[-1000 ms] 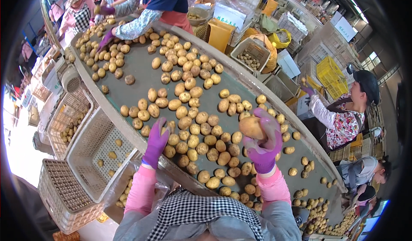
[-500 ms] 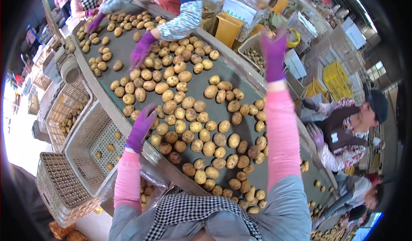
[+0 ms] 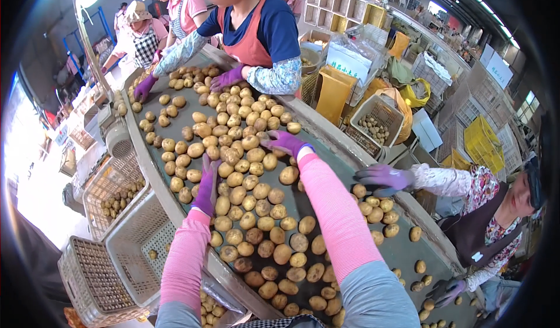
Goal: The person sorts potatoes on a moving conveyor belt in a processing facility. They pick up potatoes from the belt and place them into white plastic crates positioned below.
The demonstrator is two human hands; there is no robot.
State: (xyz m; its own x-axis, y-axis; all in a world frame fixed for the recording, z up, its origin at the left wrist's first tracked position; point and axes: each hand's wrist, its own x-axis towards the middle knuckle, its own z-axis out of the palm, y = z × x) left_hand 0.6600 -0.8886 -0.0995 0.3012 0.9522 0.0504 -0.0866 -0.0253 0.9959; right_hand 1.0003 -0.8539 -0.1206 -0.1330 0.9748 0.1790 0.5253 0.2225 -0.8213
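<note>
Many brown, soil-marked potatoes [image 3: 261,191] lie spread over a dark green conveyor belt [image 3: 331,166] in front of me. My left hand [image 3: 206,189], in a purple glove, is at the belt's near side, with its fingers stretched along the left side of the potatoes. Farther out, my right hand [image 3: 287,143], also purple-gloved, reaches over the middle of the belt. Its fingers are spread at the right edge of the dense potato cluster, touching or just above it. I see nothing held in either hand. Pink sleeves cover both my forearms.
Across the belt, a co-worker in a red apron [image 3: 252,30] has both gloved hands among potatoes. Another person's gloved hand [image 3: 385,177] reaches over the belt from the right. Plastic crates [image 3: 115,247] stand at the near left. A metal rail [image 3: 326,131] borders the far side.
My right hand has come down and left from its raised position onto the potatoes. My left hand has moved slightly right. The view has tilted up, and the right co-worker's arm now extends over the belt.
</note>
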